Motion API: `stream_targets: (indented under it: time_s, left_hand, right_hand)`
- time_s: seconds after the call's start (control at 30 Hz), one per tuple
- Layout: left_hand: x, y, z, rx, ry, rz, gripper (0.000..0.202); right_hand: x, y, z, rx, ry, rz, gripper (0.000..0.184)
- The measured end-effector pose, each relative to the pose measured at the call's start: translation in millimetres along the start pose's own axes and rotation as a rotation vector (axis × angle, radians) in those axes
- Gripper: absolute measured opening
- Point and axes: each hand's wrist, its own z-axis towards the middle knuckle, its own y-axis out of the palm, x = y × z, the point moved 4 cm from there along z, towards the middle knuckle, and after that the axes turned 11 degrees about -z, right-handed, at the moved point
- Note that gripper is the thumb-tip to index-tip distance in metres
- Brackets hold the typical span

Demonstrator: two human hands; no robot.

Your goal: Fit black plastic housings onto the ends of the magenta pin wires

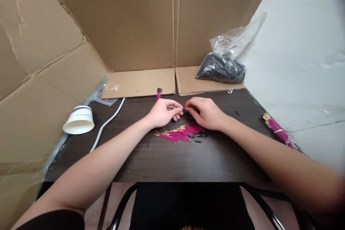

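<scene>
Magenta wires lie loose mid-frame, just below my hands, presumably for easy picking, with short black sleeves near their right ends. My left grip and right grip nearly meet at the fingertips; I cannot tell whether either is closed on anything. Black-capped wires sit just beyond my left grip, likely to keep them separate. Print on the paper cup, frame left, is too small to read.

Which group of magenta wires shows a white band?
The wire bundle by the white wall has the band; the loose pile and the black-tipped group beyond the left hand show none.
</scene>
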Motion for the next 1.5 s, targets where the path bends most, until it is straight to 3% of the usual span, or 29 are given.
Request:
stream_targets:
  time_s: [1.03,1.4,1.5]
  left_hand:
    - [-2,3.2,0,0.036,0.028,0.015,0.006]
    - [2,1.2,0,0.043,-0.016,-0.025,0.006]
    - [5,0.3,-2,0.045,-0.026,-0.045,0.018]
  right_hand:
    - [2,8,0,-0.033,0.108,0.069,0.014]
    - [6,-5,1,-0.036,0.042,0.003,0.011]
    - [7,-7,1,-0.009,0.045,0.024,0.010]
